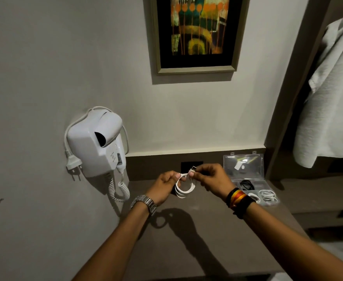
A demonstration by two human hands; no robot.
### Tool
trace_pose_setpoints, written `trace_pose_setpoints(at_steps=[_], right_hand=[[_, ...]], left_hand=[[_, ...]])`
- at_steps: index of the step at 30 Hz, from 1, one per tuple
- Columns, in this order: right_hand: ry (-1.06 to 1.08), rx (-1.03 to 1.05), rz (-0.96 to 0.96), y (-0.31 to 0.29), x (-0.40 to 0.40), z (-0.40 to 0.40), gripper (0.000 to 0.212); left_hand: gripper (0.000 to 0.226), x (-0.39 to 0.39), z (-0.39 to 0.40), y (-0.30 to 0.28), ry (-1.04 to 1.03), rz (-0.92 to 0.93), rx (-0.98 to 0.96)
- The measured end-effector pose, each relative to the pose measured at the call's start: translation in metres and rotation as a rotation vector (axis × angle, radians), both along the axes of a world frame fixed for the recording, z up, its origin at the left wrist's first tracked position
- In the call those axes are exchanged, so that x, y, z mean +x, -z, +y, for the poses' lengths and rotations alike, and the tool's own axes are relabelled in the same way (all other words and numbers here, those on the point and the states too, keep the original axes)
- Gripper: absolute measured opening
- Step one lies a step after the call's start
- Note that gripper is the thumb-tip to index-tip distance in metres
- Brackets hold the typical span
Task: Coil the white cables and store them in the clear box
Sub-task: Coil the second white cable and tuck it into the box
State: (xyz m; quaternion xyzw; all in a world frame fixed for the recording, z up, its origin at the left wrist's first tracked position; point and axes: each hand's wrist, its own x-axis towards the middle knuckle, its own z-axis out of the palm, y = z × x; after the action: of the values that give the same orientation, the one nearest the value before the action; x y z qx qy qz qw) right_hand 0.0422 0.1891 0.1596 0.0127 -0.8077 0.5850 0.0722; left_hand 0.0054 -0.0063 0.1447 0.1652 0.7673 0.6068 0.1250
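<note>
We can read no writing anywhere. Above the desk (pixel 197 240), our left hand (pixel 164 187) and right hand (pixel 211 178) pinch a white cable (pixel 183 188) wound into loops; the open clear box (pixel 247 179), at the desk's far right corner, holds more coils.

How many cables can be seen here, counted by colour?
White cables: 3, namely one coiled white cable held by the left hand and right hand, and two in the clear plastic box.
Black cables: 1, in the box.
Total: 4
</note>
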Motion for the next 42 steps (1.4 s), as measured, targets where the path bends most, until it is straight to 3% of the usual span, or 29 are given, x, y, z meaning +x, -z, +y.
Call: trace_pose_setpoints(at_steps=[5,10,18,23,29,37,42], right_hand=[[-0.061,-0.254,-0.288,0.027,0.010,0.024,0.043],[-0.088,-0.391,-0.441,0.061,0.016,0.074,0.028],[0.033,-0.314,-0.435,0.092,-0.039,0.180,0.029],[0.109,-0.343,-0.475,0.119,-0.089,0.236,0.032],[0.187,-0.250,-0.502,0.157,-0.129,0.266,0.022],[0.292,-0.246,-0.546,0.206,-0.149,0.279,0.023],[0.312,-0.185,-0.572,0.214,-0.156,0.278,0.022]], left_hand=[[0.030,-0.007,0.025,0.026,0.151,-0.084,-0.037],[0.023,-0.014,0.069,0.055,0.269,-0.128,-0.157],[0.016,-0.071,0.176,0.076,0.218,-0.031,-0.375],[0.013,-0.109,0.235,0.110,0.056,-0.077,-0.376],[0.012,-0.137,0.283,0.158,-0.144,-0.162,-0.393],[0.024,-0.153,0.311,0.194,-0.192,-0.066,-0.537],[0.015,-0.160,0.310,0.206,-0.208,0.065,-0.615]])
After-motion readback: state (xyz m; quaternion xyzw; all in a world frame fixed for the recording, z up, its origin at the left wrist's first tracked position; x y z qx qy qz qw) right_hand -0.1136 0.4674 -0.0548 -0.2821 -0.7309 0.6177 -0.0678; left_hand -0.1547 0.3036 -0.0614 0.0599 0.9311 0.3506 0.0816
